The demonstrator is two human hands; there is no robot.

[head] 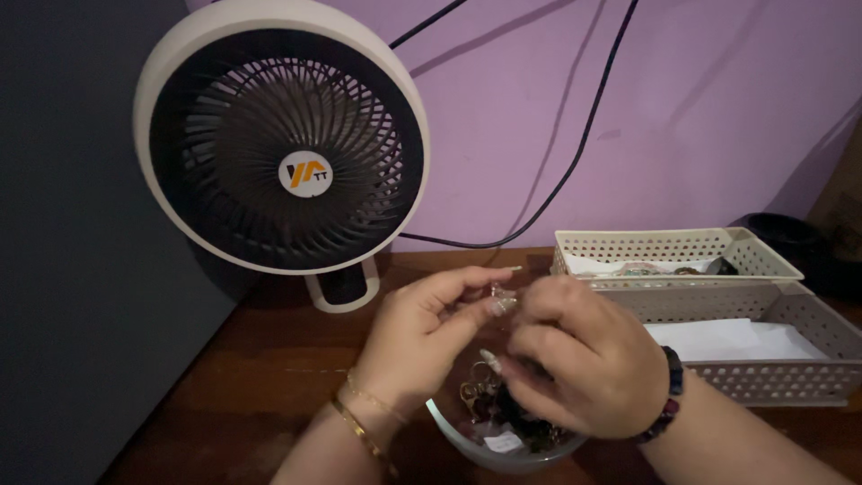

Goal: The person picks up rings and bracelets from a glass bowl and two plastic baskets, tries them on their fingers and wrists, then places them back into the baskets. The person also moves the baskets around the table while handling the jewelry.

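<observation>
Small shiny trinket point(503, 298), looks like a jewellery piece, too small to make out in detail, sits pinched between both hands just above the bowl point(449, 429). Left hand point(426, 332) grips it with thumb and forefinger closed on it, other fingers curled loosely; thin gold bangles point(359, 422) on that wrist. Right hand point(579, 359) is closed too, fingertips meeting the trinket from the other side, knuckles up; dark beaded bracelet point(672, 395) on its wrist. The hands touch at the fingertips. Directly below them: the pale round bowl, near the front edge of the brown wooden table point(269, 359), filled with a tangle of mixed jewellery point(494, 413), rings and dark pieces, plus a small white tag. To the right, two cream perforated plastic baskets side by side: the near basket point(790, 377) holds white paper, the far basket point(673, 247) holds paper and a few small items. Back left on the table: round desk fan point(278, 135), white rim, dark grille, tilted up on its stand. Black cable point(575, 153) hangs down the purple wall point(718, 108) behind.
</observation>
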